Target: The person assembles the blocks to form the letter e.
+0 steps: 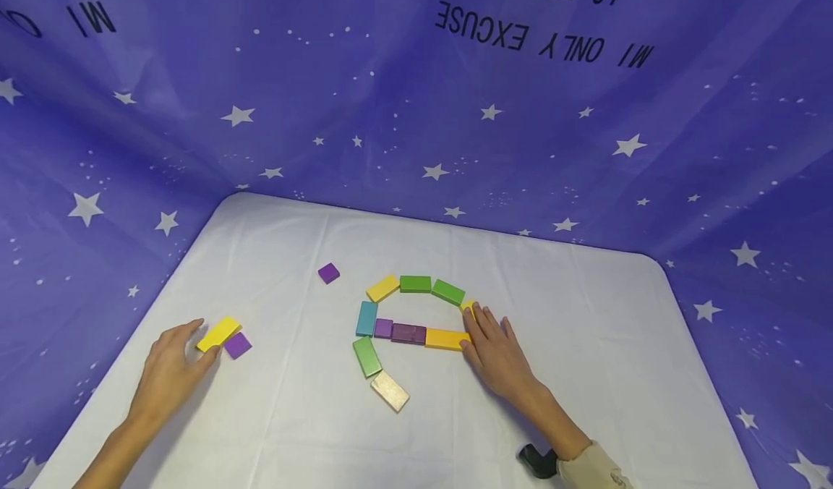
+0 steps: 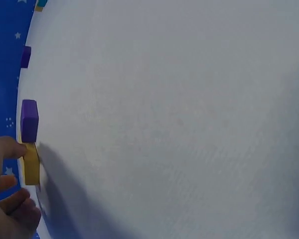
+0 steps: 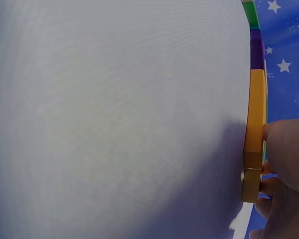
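Observation:
In the head view, my left hand (image 1: 171, 366) is around a yellow block (image 1: 219, 333) at the table's left. Its thumb touches the block, while the index fingertip looks apart from it. A purple block (image 1: 237, 345) lies against the yellow one. My right hand (image 1: 497, 357) lies over the right end of a block figure, fingers extended. Its fingers partly hide a yellow block (image 1: 467, 306), and the thumb touches the orange block (image 1: 447, 339). In the right wrist view, the fingers touch a yellowish block (image 3: 251, 186) beside the orange one.
The curved figure has yellow (image 1: 383, 288), green (image 1: 415, 284), blue (image 1: 366, 319) and pale wooden (image 1: 390, 390) blocks, with purple ones (image 1: 408, 333) in its crossbar. A loose purple block (image 1: 328, 273) lies farther back. A dark object (image 1: 537, 461) sits by the right sleeve. Starry blue cloth (image 1: 416, 113) encloses the white table.

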Available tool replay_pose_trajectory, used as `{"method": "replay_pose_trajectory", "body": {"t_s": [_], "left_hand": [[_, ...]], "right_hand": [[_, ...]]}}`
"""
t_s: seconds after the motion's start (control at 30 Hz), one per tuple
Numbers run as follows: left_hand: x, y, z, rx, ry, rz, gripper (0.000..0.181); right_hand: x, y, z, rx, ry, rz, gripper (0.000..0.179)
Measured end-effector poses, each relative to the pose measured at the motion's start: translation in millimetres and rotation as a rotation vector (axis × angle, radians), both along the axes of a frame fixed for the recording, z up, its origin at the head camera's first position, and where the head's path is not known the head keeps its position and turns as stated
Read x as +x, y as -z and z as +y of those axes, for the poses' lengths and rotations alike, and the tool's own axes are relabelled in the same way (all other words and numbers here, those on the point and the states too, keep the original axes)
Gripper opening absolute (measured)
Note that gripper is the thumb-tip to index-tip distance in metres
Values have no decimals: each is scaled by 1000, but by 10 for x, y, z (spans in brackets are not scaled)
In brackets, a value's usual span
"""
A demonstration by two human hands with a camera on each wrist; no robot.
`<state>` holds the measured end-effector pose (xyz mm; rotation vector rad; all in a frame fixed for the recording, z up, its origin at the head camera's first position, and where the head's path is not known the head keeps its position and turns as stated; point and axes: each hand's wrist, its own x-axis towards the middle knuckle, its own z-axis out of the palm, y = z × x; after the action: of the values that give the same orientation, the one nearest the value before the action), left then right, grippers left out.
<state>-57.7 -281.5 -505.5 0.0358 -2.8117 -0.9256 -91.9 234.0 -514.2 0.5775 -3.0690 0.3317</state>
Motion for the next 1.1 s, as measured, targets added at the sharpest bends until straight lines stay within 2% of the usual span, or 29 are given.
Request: {"method": "replay_pose_trajectory", "body": {"t_s": [0.07,0.13,0.37,0.53,0.67,0.9,1.1], "left_hand": [[5,19,-40,-1,2,-39,52],[7,33,-65,-12,10,-46,50],[-4,41,-64,-45,18,13,41],[-45,-39,23,-21,33,72,42],[-68,-156,218,0,91,119,42],[-54,-304,724,3,273,218,43],[3,-349,1177,22,424,226,46]], "right_hand": [[-1,3,6,-2,1,-4,62],[-5,5,2,-2,-1,-8,63],[-4,-9,-16,-6,-7,-4,63],[2,-6,-8,-4,-7,4,63],[6,-5,-1,-7,-6,8,63],[13,-4,-1,-12,-4,3,62],[5,-1,3,-9,-5,11,62]]}}
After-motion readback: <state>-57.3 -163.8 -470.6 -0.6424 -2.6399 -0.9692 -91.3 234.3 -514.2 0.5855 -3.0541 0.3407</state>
